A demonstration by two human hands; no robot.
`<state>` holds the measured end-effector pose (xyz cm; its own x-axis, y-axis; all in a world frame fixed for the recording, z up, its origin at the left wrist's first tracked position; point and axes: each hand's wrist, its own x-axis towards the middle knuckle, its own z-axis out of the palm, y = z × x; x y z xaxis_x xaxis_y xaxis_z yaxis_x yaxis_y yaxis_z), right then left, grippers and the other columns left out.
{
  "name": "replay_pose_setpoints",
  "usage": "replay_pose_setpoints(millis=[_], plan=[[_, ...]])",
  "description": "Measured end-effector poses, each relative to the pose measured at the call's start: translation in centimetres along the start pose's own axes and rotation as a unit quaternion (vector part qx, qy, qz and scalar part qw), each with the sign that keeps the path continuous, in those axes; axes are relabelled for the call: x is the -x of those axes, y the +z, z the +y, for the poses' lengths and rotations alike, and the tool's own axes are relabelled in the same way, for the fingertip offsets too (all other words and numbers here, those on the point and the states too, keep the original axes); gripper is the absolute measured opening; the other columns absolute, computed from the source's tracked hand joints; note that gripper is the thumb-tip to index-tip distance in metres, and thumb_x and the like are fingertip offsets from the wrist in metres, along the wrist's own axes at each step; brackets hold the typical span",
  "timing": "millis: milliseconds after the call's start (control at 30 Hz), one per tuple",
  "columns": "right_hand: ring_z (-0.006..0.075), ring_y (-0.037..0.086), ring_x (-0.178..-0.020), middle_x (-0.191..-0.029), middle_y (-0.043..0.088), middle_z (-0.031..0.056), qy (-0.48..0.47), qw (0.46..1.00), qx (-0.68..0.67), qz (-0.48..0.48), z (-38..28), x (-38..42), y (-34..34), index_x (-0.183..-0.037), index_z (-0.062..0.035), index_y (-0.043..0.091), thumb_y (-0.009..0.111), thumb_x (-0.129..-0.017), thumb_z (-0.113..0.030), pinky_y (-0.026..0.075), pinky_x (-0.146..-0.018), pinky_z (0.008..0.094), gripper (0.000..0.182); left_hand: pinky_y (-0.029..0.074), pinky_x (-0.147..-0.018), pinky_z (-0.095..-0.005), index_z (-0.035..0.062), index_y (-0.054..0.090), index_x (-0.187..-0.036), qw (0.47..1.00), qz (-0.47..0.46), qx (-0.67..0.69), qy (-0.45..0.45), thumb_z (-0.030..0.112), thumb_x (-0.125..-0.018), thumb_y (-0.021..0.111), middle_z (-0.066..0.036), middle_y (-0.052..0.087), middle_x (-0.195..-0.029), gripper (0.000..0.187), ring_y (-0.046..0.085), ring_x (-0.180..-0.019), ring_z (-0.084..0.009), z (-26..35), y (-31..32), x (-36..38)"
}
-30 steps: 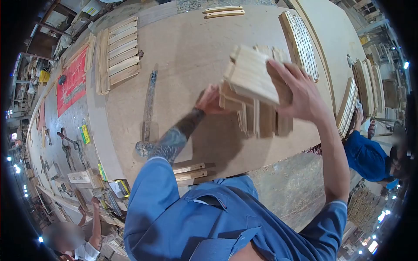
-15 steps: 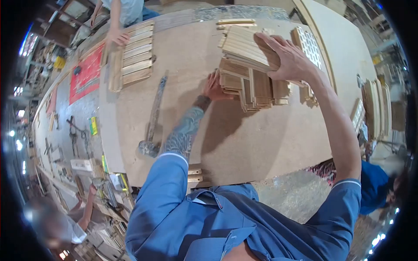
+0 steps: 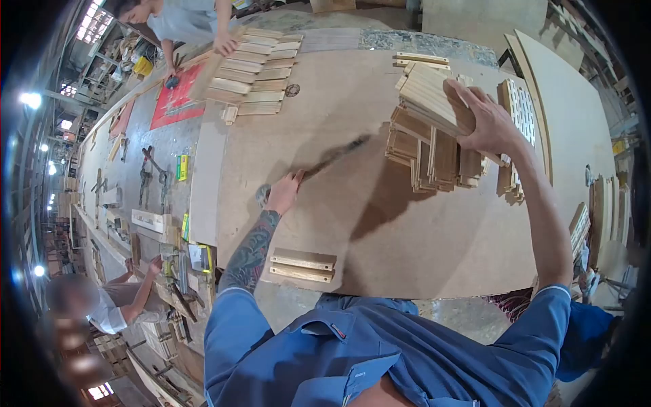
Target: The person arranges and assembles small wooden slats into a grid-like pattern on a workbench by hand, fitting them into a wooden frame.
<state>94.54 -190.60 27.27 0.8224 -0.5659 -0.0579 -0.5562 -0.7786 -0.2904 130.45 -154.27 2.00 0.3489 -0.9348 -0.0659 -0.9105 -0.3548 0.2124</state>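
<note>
My left hand (image 3: 285,192) is closed around the handle of a worn, stained mallet (image 3: 336,157), close to its head. The mallet lies slantwise over the table, its handle end pointing toward the wood stack. My right hand (image 3: 491,123) grips the edge of a pale slatted wooden panel (image 3: 432,95), thumb on the near side and fingers over the top. This panel rests tilted on a stack of wooden pieces (image 3: 434,152), several standing on edge. Part of the stack is hidden beneath the panel and my hand.
Two short drilled wooden strips (image 3: 302,266) lie at the table's near edge. Slatted panels (image 3: 254,74) sit at far left, where a co-worker's hand (image 3: 225,44) touches them. A slotted wooden block (image 3: 519,108) stands right of the stack. A red sheet (image 3: 178,97) lies on the left bench.
My left hand has left the wood stack and taken hold of the mallet, which has turned. My right hand stays on the panel. The co-worker's slatted panels have spread out. The view has shifted.
</note>
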Motion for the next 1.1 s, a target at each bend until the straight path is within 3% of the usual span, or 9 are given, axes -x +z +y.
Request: replay_pose_setpoints(millis=[133, 267, 467, 567, 633, 733, 800, 867, 1100], plan=[[0.0379, 0.05, -0.126, -0.135, 0.05, 0.0166, 0.011, 1.0, 0.0, -0.022, -0.7, -0.1, -0.7, -0.155, -0.0247, 0.027, 0.076, -0.059, -0.019, 0.043, -0.109, 0.0454, 0.108, 0.052, -0.08, -0.0493, 0.013, 0.056, -0.128, 0.988, -0.001, -0.01, 0.155, 0.01, -0.087, 0.056, -0.015, 0.063, -0.104, 0.041, 0.064, -0.095, -0.0392, -1.8, -1.3, -8.3], [0.0376, 0.048, -0.127, -0.138, 0.048, 0.0168, 0.026, 1.0, 0.01, -0.015, -0.6, -0.1, -0.1, -0.155, -0.0243, 0.027, 0.076, -0.058, -0.019, 0.042, -0.11, 0.0452, 0.109, 0.053, -0.084, -0.0467, 0.0146, 0.063, -0.118, 0.979, -0.079, -0.107, 0.157, 0.012, -0.088, 0.056, -0.01, 0.065, -0.106, 0.03, 0.062, -0.105, -0.0329, -0.8, -2.1, -17.1], [0.0375, 0.044, -0.132, -0.142, 0.045, 0.0181, 0.071, 0.996, -0.022, -0.042, -1.9, -0.4, -0.8, -0.155, -0.0244, 0.028, 0.074, -0.059, -0.021, 0.038, -0.114, 0.0445, 0.107, 0.048, -0.096, -0.049, 0.018, 0.067, -0.102, 0.895, 0.146, -0.215, 0.364, 0.013, -0.086, 0.059, -0.008, 0.061, -0.12, 0.019, 0.057, -0.119, -0.0301, 0.9, -1.9, -25.6], [0.0364, 0.044, -0.132, -0.143, 0.044, 0.0173, 0.068, 0.997, -0.01, -0.018, -1.9, -0.3, -0.5, -0.154, -0.0237, 0.029, 0.074, -0.058, -0.02, 0.037, -0.115, 0.0446, 0.106, 0.05, -0.093, -0.049, 0.0201, 0.067, -0.103, 0.935, 0.137, -0.212, 0.25, 0.016, -0.088, 0.057, -0.012, 0.059, -0.127, 0.018, 0.06, -0.116, -0.0342, 4.6, -0.2, -29.2], [0.0353, 0.045, -0.131, -0.144, 0.043, 0.0167, 0.063, 0.998, 0.006, -0.001, -2.0, -0.3, -0.3, -0.154, -0.0238, 0.03, 0.074, -0.057, -0.019, 0.037, -0.116, 0.0446, 0.107, 0.052, -0.087, -0.0516, 0.023, 0.069, -0.107, 0.988, -0.074, -0.084, 0.107, 0.02, -0.091, 0.056, -0.014, 0.053, -0.14, 0.021, 0.062, -0.112, -0.0382, 6.0, 0.5, -31.7], [0.0348, 0.047, -0.129, -0.142, 0.045, 0.0164, 0.066, 0.998, 0.002, 0.003, -1.8, -0.2, -0.1, -0.154, -0.0241, 0.03, 0.074, -0.056, -0.018, 0.038, -0.116, 0.0438, 0.108, 0.052, -0.085, -0.0518, 0.0282, 0.063, -0.125, 0.993, -0.014, 0.077, 0.093, 0.021, -0.091, 0.056, -0.018, 0.052, -0.139, 0.035, 0.064, -0.105, -0.0419, 5.9, 0.1, -31.5], [0.0349, 0.047, -0.128, -0.14, 0.046, 0.0164, 0.078, 0.997, -0.016, -0.017, -1.9, -0.4, -0.8, -0.154, -0.0243, 0.03, 0.075, -0.056, -0.019, 0.039, -0.115, 0.043, 0.108, 0.052, -0.083, -0.0513, 0.0267, 0.049, -0.142, 0.98, -0.052, 0.148, -0.122, 0.024, -0.091, 0.057, -0.019, 0.056, -0.13, 0.052, 0.063, -0.107, -0.0414, 10.2, -2.9, -26.8], [0.0339, 0.049, -0.127, -0.136, 0.051, 0.015, 0.079, 0.996, -0.024, -0.035, -1.8, -0.6, -1.0, -0.154, -0.0253, 0.031, 0.076, -0.055, -0.02, 0.041, -0.114, 0.0428, 0.109, 0.053, -0.082, -0.0518, 0.0193, 0.037, -0.151, 0.98, 0.133, 0.023, -0.15, 0.029, -0.091, 0.06, -0.023, 0.055, -0.128, 0.066, 0.062, -0.107, -0.0413, 11.0, 2.8, -20.0], [0.0332, 0.053, -0.12, -0.128, 0.055, 0.015, 0.068, 0.997, -0.026, -0.038, -1.4, -0.5, -0.9, -0.155, -0.0287, 0.031, 0.079, -0.052, -0.025, 0.045, -0.109, 0.0454, 0.113, 0.047, -0.095, -0.05, 0.0142, 0.034, -0.152, 0.972, 0.126, 0.122, -0.156, 0.022, -0.095, 0.054, -0.022, 0.053, -0.131, 0.061, 0.055, -0.116, -0.0426, 10.5, 5.5, -20.1]])
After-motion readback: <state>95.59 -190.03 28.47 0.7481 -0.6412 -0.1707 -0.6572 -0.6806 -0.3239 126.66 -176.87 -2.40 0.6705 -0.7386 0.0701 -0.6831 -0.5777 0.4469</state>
